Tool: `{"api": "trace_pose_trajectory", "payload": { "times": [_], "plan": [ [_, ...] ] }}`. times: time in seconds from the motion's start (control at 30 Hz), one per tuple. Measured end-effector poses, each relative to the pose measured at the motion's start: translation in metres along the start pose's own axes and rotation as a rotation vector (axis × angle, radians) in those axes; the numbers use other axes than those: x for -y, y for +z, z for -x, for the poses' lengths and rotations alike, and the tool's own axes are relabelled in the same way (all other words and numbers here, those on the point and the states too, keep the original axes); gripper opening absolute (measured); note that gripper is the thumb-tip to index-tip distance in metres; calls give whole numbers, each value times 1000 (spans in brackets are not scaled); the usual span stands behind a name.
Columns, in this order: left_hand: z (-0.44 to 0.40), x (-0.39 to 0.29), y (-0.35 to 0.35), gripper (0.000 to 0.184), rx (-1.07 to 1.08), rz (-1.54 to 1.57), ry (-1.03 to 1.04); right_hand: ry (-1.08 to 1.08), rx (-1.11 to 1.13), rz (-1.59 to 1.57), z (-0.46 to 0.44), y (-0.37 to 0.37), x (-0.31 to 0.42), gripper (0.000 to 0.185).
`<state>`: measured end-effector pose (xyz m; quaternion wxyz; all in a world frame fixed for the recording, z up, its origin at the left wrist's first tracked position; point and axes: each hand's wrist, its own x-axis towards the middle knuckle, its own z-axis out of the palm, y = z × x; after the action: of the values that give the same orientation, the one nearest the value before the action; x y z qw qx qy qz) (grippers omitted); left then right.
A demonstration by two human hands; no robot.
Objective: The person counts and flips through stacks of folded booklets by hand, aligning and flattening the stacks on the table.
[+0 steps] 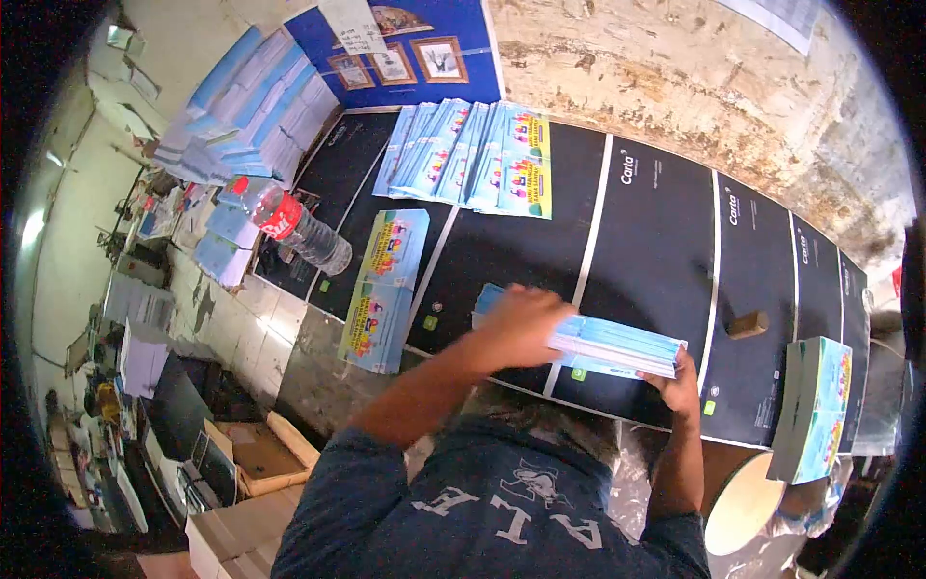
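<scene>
A narrow stack of light-blue folded printed sheets (pixel 622 344) lies lengthwise near the front edge of the black table. My right hand (pixel 679 384) closes around its right end, thumb and fingers at the edge. Over the left part is my left hand (pixel 524 328), blurred by motion, its fingers hard to make out. To the left lies a blue-and-yellow printed sheet (pixel 384 294) with cartoon figures. Further back, several similar printed booklets (pixel 463 154) overlap in a spread pile.
A plastic bottle with a red label (pixel 301 230) stands at the left. A small wooden block (pixel 748 325) sits right of centre. Thick printed stacks (pixel 818 410) occupy the right end, and tall paper piles (pixel 256 101) the back left. Cardboard boxes (pixel 241 516) are at lower left.
</scene>
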<state>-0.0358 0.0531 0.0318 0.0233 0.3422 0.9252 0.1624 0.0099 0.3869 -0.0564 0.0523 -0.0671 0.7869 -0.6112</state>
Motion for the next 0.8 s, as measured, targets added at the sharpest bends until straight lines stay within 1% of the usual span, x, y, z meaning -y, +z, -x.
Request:
{"api": "trace_pose_trajectory", "payload": {
  "times": [0.03, 0.07, 0.1, 0.13, 0.17, 0.2, 0.27, 0.3, 0.33, 0.4, 0.43, 0.47, 0.53, 0.57, 0.6, 0.63, 0.67, 0.73, 0.77, 0.8],
  "plan": [
    [7, 19, -16, 51, 68, 23, -65, 13, 28, 24, 3, -5, 0, 49],
    [22, 42, -33, 52, 141, 50, -123, 9, 6, 113, 4, -3, 12, 46],
    [42, 64, -37, 62, 115, 229, -217, 10, 17, 114, 5, -6, 7, 45],
    [62, 92, -18, 70, 47, 529, -258, 9, 29, 114, 5, -6, -2, 43],
    [71, 92, -15, 75, 62, 505, -335, 25, 56, 103, 5, -8, -7, 46],
    [75, 85, -5, 75, 67, 511, -327, 33, 47, 108, 8, -7, -6, 46],
    [88, 77, 23, 77, -181, 872, -461, 65, -50, -45, 13, 5, 1, 54],
    [96, 76, 40, 86, -155, 996, -512, 96, -104, -35, 19, 11, 7, 62],
    [94, 64, 49, 86, -156, 1007, -511, 101, -103, -26, 20, 21, 10, 62],
    [92, 39, 69, 91, -403, 1213, -476, 14, -265, -153, 26, 38, 12, 65],
    [91, 42, 72, 97, -431, 1083, -389, 26, -245, -155, 25, 34, 15, 65],
    [86, 46, 72, 97, -439, 1087, -381, 37, -225, -156, 23, 30, 18, 64],
    [85, 50, 68, 89, -454, 1087, -484, 144, -93, 15, 23, 16, 19, 62],
    [84, 53, 66, 86, -469, 1084, -519, 111, -153, -13, 23, 16, 4, 55],
    [81, 55, 70, 77, -453, 888, -550, 20, -194, -41, 19, 17, -6, 49],
    [81, 55, 66, 69, -433, 691, -590, 57, -197, -99, 13, 16, 0, 47],
    [87, 51, 62, 69, -467, 679, -620, 98, -198, -158, 4, 12, 7, 45],
    [97, 28, 42, 55, -485, 753, -770, 121, -86, -203, -25, 5, 35, 47],
    [116, 39, 91, 57, -665, 1007, -680, 69, -49, -109, -43, 7, 55, 46],
    [130, 16, 72, 56, -696, 1077, -827, 92, 38, -40, -66, 14, 79, 42]
  ]
}}
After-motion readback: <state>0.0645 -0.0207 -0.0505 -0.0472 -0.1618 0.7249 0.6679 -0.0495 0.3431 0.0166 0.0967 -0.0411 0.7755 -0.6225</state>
